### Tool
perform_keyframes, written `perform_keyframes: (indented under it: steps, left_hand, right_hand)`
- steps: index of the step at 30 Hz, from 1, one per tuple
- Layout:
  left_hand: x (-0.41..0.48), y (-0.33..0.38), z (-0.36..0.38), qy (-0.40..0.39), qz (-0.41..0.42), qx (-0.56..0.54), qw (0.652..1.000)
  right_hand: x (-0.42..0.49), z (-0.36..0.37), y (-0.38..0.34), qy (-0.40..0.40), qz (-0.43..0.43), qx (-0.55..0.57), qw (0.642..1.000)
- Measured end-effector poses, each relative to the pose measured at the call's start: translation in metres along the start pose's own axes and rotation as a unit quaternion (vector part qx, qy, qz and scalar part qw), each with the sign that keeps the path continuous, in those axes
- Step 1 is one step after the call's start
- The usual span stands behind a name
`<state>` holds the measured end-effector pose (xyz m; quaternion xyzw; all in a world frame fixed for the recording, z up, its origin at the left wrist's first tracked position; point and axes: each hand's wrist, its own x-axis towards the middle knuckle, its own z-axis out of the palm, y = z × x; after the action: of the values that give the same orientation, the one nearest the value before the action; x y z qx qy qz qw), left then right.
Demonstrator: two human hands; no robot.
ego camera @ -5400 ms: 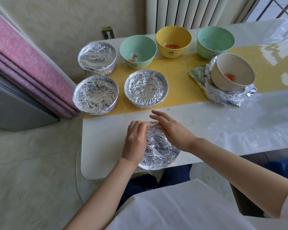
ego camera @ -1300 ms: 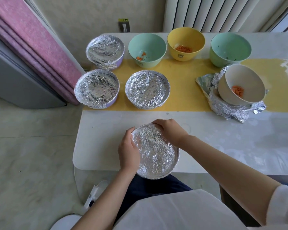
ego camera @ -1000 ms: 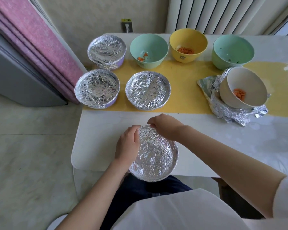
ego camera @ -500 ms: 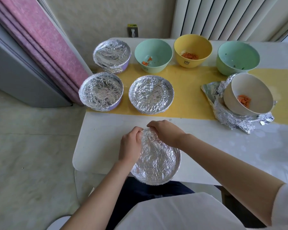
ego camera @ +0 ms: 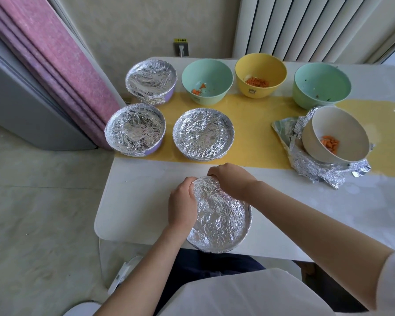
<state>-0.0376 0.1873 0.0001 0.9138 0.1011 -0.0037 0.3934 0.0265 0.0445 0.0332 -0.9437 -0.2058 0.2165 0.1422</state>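
At the near edge of a white table (ego camera: pixel 135 201), a left hand (ego camera: pixel 183 202) and a right hand (ego camera: pixel 232 180) curl their fingers over the far rim of a foil-covered bowl (ego camera: pixel 219 221), pinching its foil. Beyond the hands, apart from them on a yellow runner (ego camera: pixel 255 133), stand three foil-topped bowls (ego camera: pixel 203 133) (all sealed), two green bowls (ego camera: pixel 206 80), a yellow bowl (ego camera: pixel 260 74) and, at right, a beige bowl (ego camera: pixel 335 133) tilted on crumpled foil (ego camera: pixel 317 169).

Foil-covered bowl (ego camera: pixel 221 222), round, crinkled silver
It is held between the left hand (ego camera: pixel 183 201) and the right hand (ego camera: pixel 232 179), its far rim pinched by both.
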Motion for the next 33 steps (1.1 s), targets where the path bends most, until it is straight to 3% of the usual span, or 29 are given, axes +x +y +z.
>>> perform_keyframes:
  steps: [8,13,16,21,27,33]
  left_hand:
    - [0.004,0.001,-0.001,-0.017,-0.018,-0.019,1.0]
    - [0.004,0.014,0.001,-0.018,0.04,0.003,0.999]
    - [0.003,0.02,0.004,0.0,0.084,-0.004,0.996]
    - [0.0,0.019,0.011,-0.007,0.083,0.005,0.997]
    - [-0.004,0.014,0.019,-0.018,0.073,0.023,0.997]
    - [-0.003,0.015,0.017,-0.022,0.084,-0.005,0.996]
  right_hand:
    - [0.003,-0.003,0.0,0.009,-0.028,-0.046,0.999]
    - [-0.005,-0.003,0.01,0.024,-0.042,-0.01,0.999]
    - [-0.011,-0.002,0.013,0.033,-0.032,-0.034,0.998]
    - [-0.019,-0.002,0.012,0.011,-0.043,-0.105,0.993]
    - [-0.02,0.007,0.017,0.0,0.004,-0.022,1.0]
    - [-0.019,0.011,0.014,0.018,0.014,-0.027,0.999]
